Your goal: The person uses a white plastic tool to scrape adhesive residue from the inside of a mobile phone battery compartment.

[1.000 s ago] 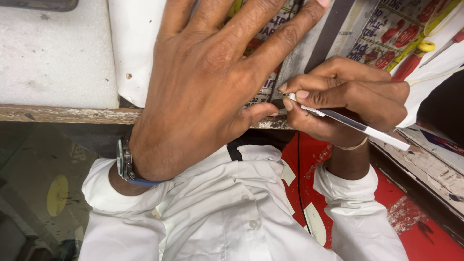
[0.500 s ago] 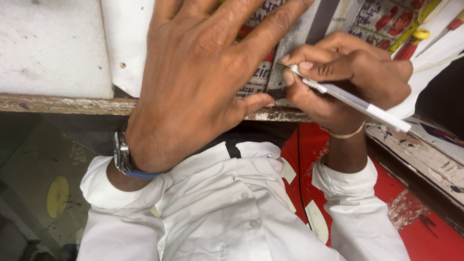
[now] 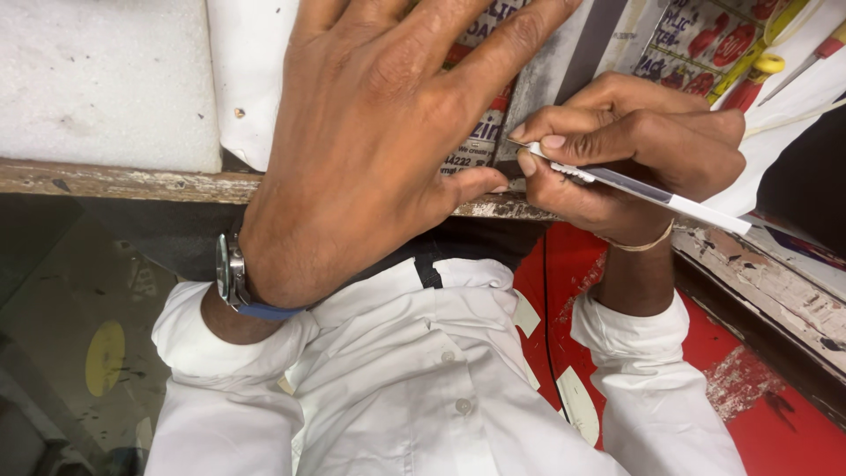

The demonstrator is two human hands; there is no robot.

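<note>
My left hand (image 3: 370, 150) lies flat with fingers spread, pressing down on printed paper (image 3: 480, 145) and a grey flat piece (image 3: 551, 75) at the near edge of the workbench. A watch (image 3: 231, 273) sits on that wrist. My right hand (image 3: 634, 145) is closed around a thin white-and-dark blade-like tool (image 3: 634, 187). Its tip meets the lower edge of the grey piece beside my left thumb. A thin bangle (image 3: 643, 242) circles the right wrist. What lies under the left palm is hidden.
A white foam slab (image 3: 106, 79) lies at the left on the worn wooden bench edge (image 3: 123, 181). Yellow-handled tools (image 3: 767, 66) and a red-handled one (image 3: 824, 48) lie at the top right. A red surface (image 3: 758, 397) is below right; my white shirt (image 3: 414, 397) fills the bottom.
The view has shifted slightly. My right hand has moved the tool's tip a little lower and left along the grey piece's edge. The left hand stays pressed flat.
</note>
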